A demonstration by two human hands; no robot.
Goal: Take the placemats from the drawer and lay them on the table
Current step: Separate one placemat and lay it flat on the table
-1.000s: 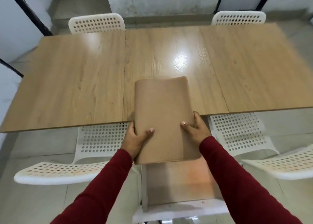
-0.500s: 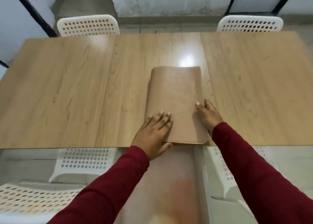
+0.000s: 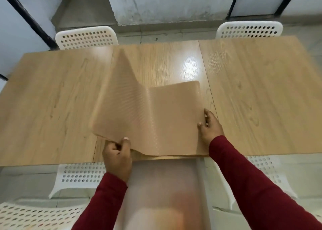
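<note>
A tan placemat lies half unfolded on the wooden table near its front edge. Its right half rests flat; its left half is lifted and curls upward, blurred with motion. My left hand pinches the lifted half's near corner between thumb and fingers. My right hand presses on the mat's right edge. More thin tan edges show beneath the flat half at the table's front; how many mats are stacked I cannot tell.
Two white perforated chairs stand at the far side, far left chair and far right chair. More white chairs sit under the near edge. A blurred pale surface lies below between my arms.
The folded mat went from being carried over the chairs to lying on the table. My left hand has since lifted its top layer and swung it open toward the left.
</note>
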